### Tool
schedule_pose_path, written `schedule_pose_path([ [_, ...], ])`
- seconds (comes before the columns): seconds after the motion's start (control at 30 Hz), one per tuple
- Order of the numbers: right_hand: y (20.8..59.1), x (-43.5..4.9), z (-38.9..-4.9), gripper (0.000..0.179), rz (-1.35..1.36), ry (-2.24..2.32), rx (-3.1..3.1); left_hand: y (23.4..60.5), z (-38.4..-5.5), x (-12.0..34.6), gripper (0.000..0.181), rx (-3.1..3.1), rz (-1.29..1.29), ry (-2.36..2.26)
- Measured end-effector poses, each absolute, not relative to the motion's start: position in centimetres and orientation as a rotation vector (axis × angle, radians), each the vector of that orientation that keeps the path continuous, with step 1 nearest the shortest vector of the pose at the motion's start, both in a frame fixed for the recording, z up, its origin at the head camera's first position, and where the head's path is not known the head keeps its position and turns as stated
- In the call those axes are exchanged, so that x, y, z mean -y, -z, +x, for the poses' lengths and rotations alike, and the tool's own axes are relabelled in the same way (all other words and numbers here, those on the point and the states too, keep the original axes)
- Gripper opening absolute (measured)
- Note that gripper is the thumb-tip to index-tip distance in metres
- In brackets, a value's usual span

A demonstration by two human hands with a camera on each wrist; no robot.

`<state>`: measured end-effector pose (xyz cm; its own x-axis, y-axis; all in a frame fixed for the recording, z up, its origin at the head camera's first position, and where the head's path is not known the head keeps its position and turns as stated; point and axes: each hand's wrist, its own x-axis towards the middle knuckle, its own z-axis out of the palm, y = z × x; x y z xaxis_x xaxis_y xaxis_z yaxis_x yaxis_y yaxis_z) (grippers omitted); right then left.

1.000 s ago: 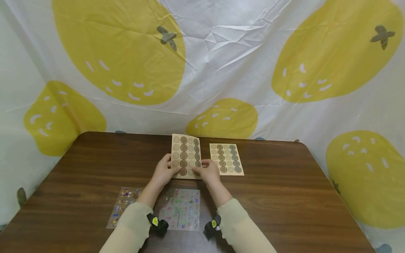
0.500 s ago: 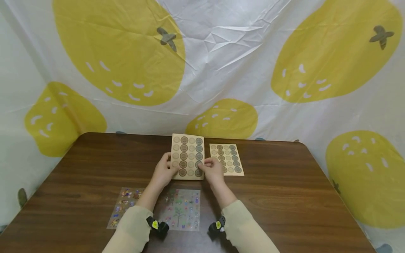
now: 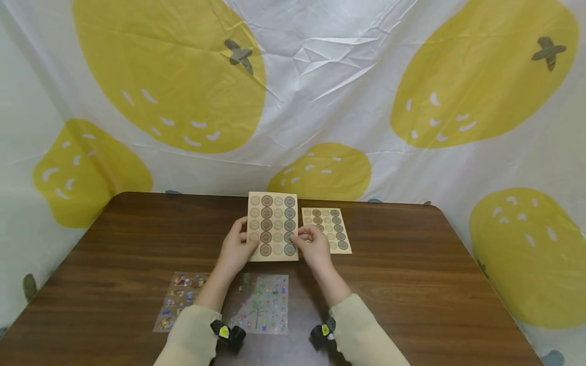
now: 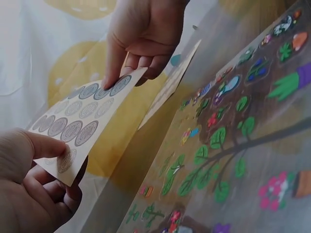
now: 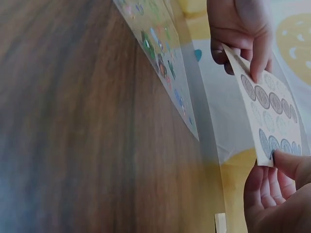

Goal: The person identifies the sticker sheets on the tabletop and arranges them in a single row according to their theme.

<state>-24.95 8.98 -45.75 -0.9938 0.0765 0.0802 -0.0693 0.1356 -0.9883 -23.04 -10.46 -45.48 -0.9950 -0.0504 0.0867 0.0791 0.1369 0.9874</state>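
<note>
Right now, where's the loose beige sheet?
In the head view, the loose sheet lies far back on the table, right of the held sheet, partly behind the right hand.

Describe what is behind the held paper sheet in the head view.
Beyond the paper sheet show the table and patterned cloth. Fingers of the left hand curl partly behind it; whatever else it covers is hidden.

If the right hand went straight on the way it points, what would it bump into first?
Most likely the right hand would meet the held sheet of round designs, whose right edge it pinches; depth beyond that is unclear.
</note>
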Motion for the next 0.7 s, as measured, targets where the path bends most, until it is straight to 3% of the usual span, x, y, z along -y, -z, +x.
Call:
schedule_pose_path([
  [0.27,45.8,-10.2,-24.8,0.025,0.071,-1.988,2.295,45.3,-22.5,10.5,0.062,2.272,-0.068,1.966],
  [0.7,44.8,-12.4,-23.6,0.047,0.197,-2.050,2.337,44.6,-21.7,10.2,0.058,2.297,-0.133,1.903],
])
